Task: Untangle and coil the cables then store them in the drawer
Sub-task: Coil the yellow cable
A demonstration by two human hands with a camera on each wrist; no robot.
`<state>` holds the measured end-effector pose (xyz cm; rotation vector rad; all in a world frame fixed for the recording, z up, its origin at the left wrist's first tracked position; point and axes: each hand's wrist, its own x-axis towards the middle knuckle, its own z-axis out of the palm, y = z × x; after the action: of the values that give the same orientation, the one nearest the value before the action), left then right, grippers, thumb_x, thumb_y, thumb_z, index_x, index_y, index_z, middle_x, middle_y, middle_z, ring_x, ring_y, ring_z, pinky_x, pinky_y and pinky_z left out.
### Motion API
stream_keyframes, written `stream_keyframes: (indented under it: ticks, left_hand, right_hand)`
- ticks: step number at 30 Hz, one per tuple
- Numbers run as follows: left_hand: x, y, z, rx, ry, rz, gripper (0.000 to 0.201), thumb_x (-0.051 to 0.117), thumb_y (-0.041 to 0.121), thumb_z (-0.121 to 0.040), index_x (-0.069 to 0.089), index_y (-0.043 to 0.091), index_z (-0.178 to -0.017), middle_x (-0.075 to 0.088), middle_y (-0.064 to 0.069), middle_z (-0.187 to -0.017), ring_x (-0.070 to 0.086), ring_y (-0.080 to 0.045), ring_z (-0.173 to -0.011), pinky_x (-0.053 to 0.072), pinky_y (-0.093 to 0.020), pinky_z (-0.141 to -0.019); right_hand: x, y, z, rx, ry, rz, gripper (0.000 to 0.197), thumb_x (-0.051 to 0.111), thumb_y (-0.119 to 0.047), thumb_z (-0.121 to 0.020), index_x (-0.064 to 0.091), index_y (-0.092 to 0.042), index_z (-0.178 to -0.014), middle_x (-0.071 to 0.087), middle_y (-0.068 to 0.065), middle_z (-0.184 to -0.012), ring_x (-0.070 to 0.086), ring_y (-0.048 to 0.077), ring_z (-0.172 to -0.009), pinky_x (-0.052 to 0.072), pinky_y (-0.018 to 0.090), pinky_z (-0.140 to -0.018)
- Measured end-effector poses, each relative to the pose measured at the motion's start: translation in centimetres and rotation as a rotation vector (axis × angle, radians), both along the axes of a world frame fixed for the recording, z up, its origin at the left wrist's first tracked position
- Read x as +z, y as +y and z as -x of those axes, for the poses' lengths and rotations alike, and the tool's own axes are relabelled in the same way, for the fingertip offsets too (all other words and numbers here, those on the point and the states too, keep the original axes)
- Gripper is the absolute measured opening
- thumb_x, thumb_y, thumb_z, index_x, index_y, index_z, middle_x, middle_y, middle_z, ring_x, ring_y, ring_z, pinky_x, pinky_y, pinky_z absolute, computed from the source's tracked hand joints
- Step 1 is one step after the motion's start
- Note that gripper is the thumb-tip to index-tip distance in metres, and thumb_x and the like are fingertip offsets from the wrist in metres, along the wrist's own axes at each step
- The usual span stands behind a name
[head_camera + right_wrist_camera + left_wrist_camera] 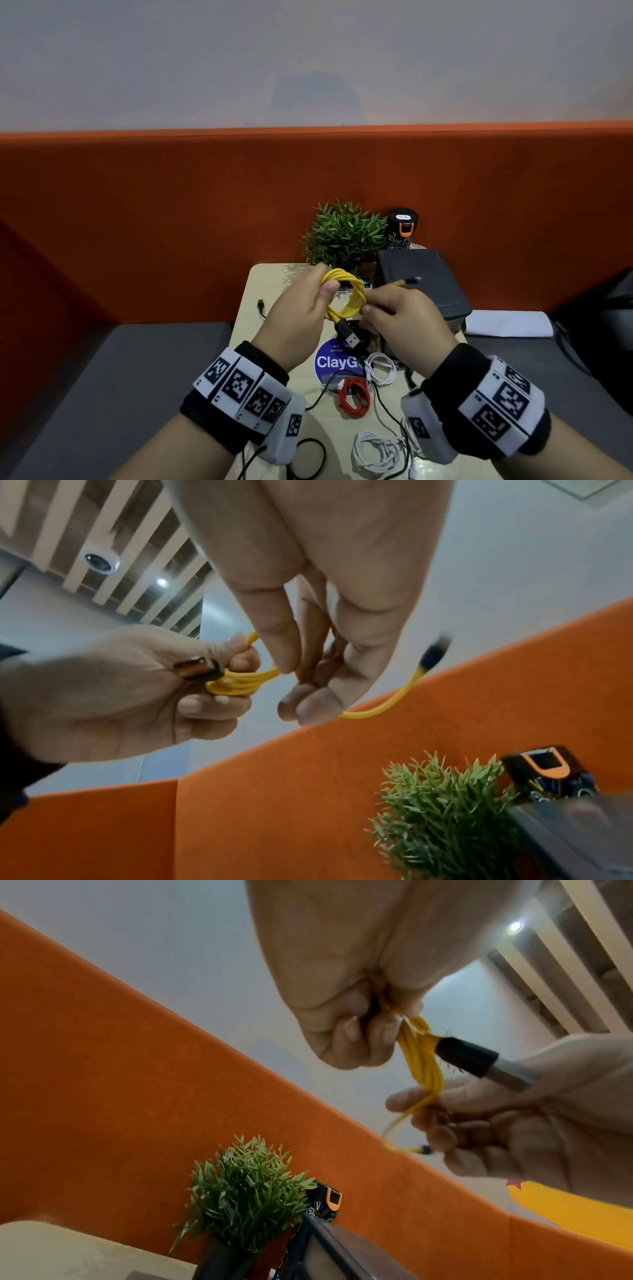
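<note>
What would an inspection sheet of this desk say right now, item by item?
Surface: small beige table with a round blue sticker.
Job's things: yellow cable, coiled and held above the table; no open drawer seen.
Clutter: potted plant, patterned black cup, dark grey box.
Hands: left hand grips the coil; right hand pinches the loose end beside it.
Cables: red coil, white coils and loose black cables lie on the table.
Surroundings: orange partition, pale wall above.
</note>
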<state>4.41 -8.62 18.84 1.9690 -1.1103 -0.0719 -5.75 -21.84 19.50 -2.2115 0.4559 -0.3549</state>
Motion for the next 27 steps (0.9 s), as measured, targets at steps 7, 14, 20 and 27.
stream_keyframes:
  ticks: [7,14,20,27]
  left_hand:
    - [0.0,-0.1,-0.1,-0.046,0.163,-0.001,0.045,0.028,0.048,-0.091,0.052,0.014,-0.108,0.049,0.008,-0.078,0.044,-0.005,-0.064,0.043,-0.035,-0.065]
    - [0.5,-0.2,-0.1,-0.040,0.109,-0.043,0.032,0.033,0.035,-0.099,0.052,0.010,-0.105,0.051,-0.001,-0.077,0.041,-0.005,-0.061,0.039,-0.032,-0.061]
    - [0.1,-0.3,-0.5,0.043,0.281,0.154,0.013,0.054,0.025,-0.095,0.046,0.016,-0.095,0.049,0.004,-0.071,0.040,-0.001,-0.053,0.034,-0.018,-0.052]
    - [0.0,-0.3,-0.1,0.235,-0.022,0.281,0.022,0.073,0.018,-0.080,0.054,0.028,-0.073,0.049,0.011,-0.078,0.047,-0.003,-0.068,0.035,-0.012,-0.059]
  right_hand:
    - [-0.3,0.6,-0.1,0.020,-0.182,-0.447,0.026,0.065,-0.018,-0.088,0.066,-0.041,-0.101,0.073,0.002,-0.091,0.068,0.020,-0.089,0.057,0.034,-0.082]
    - [-0.4,0.6,-0.2,0.037,-0.142,-0.529,0.015,0.063,-0.015,-0.088,0.076,-0.019,-0.080,0.072,0.010,-0.086,0.064,0.028,-0.084,0.051,0.039,-0.080]
    - [-0.2,0.3,-0.2,0.101,-0.103,-0.678,0.021,0.061,-0.010,-0.089,0.074,-0.015,-0.073,0.050,0.015,-0.074,0.040,0.011,-0.053,0.032,0.020,-0.053]
    - [-1.4,1.5,-0.8,0.046,-0.173,-0.938,0.013,0.055,0.000,-0.091,0.066,-0.001,-0.085,0.052,0.017,-0.074,0.050,0.016,-0.046,0.046,0.025,-0.046]
